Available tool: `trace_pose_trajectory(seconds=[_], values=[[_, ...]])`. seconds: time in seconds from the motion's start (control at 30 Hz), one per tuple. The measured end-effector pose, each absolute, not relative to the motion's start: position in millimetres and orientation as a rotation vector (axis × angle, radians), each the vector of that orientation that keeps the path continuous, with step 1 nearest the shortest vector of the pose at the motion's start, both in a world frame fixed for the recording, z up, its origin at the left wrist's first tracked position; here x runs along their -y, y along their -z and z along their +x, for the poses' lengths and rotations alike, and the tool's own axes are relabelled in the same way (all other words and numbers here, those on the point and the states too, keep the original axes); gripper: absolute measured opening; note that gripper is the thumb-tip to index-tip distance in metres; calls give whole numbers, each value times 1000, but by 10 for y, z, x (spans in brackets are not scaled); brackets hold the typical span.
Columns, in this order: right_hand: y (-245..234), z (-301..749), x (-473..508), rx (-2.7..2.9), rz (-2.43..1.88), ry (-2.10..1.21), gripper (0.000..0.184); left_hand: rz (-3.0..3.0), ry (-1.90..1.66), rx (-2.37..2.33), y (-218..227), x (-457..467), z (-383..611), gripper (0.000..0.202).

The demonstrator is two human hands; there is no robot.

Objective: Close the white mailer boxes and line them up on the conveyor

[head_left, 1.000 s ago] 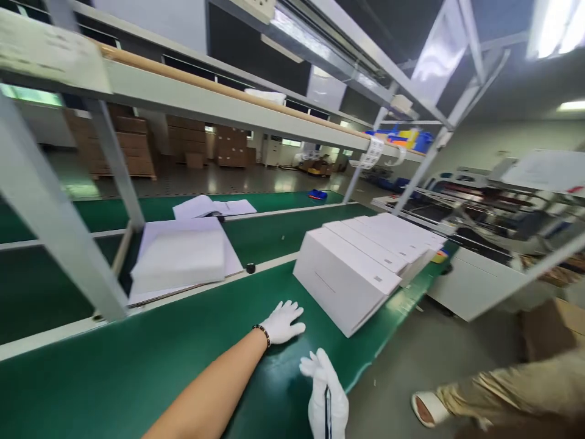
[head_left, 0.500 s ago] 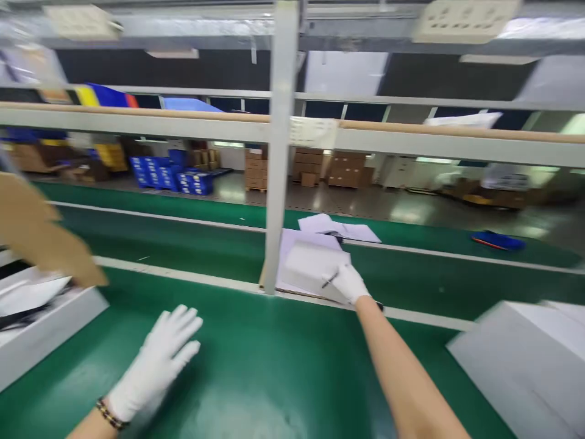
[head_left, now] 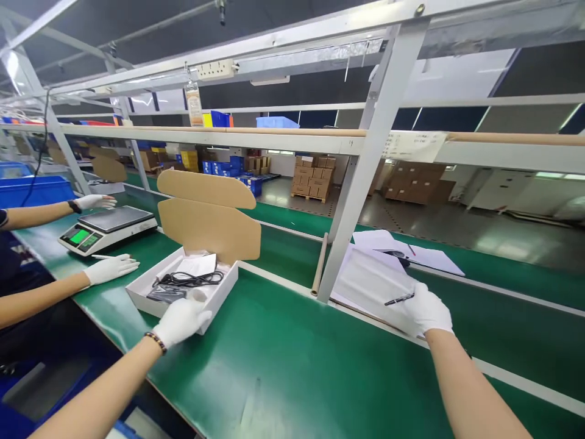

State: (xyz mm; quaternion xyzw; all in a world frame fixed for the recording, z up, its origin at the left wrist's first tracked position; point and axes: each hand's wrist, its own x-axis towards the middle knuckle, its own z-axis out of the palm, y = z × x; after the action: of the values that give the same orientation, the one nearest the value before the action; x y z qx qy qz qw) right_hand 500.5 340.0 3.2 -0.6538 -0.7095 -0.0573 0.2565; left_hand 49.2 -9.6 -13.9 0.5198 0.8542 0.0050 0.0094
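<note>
My left hand (head_left: 183, 320), in a white glove, is at the near wall of an open white box (head_left: 218, 308), its fingers curled over the edge. Inside the box are a coiled black cable (head_left: 189, 278), a dark wrapped item (head_left: 167, 294) and a white paper (head_left: 200, 265). The box's brown cardboard lid (head_left: 210, 228) stands raised behind it. My right hand (head_left: 429, 310), also gloved, holds a black pen (head_left: 399, 299) and rests on white sheets (head_left: 370, 277) beside the metal post. The fingers under the right hand are partly hidden.
A co-worker's gloved hands (head_left: 112, 269) are by a weighing scale (head_left: 109, 222) at the left. A metal post (head_left: 365, 171) rises between the box and the sheets. Open papers with a clip (head_left: 425, 256) lie farther back. A blue bin (head_left: 36, 192) stands far left.
The view has swung left, bringing the scale and the co-worker's hands into sight. My left hand has gone from over the green bench to the box. My right hand stays on the sheets with the pen.
</note>
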Motion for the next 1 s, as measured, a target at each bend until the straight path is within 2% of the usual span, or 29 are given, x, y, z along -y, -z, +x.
trace_pose_trajectory(seconds=[0.1,0.17,0.23,0.3,0.33,0.47,0.57,0.67,0.77,0.9,1.0], values=[[-202,4993,-2918,1748,-1763,222,46,1641,-40,-2670,235,-25,1020,50],[-240,4990,-2458,1623,-1523,374,48,1678,-54,-2650,297,-66,1448,52],[-235,4971,-1914,1596,-1219,519,36,1756,-78,-2584,347,-81,1911,51],[-217,4921,-1361,1663,-938,610,11,1878,-154,-2432,390,-53,2342,48],[-209,4883,-1110,1724,-828,619,8,1969,-226,-2295,411,-16,2517,45],[-149,4690,-478,2033,-742,648,18,2230,-559,-1610,460,226,2726,45],[-41,4554,-387,2295,-870,650,42,2200,-616,-1502,370,316,2369,52],[52,4427,-477,2659,-976,423,64,2154,-638,-1558,165,154,1915,59],[30,4345,-654,2852,-1011,100,66,2046,-598,-1723,21,-204,1726,65],[-64,4408,-913,2713,-1165,-395,71,2004,-356,-1935,99,-599,1919,75],[36,4534,-981,2531,-1209,-537,80,2165,-292,-1922,231,-655,2119,78]])
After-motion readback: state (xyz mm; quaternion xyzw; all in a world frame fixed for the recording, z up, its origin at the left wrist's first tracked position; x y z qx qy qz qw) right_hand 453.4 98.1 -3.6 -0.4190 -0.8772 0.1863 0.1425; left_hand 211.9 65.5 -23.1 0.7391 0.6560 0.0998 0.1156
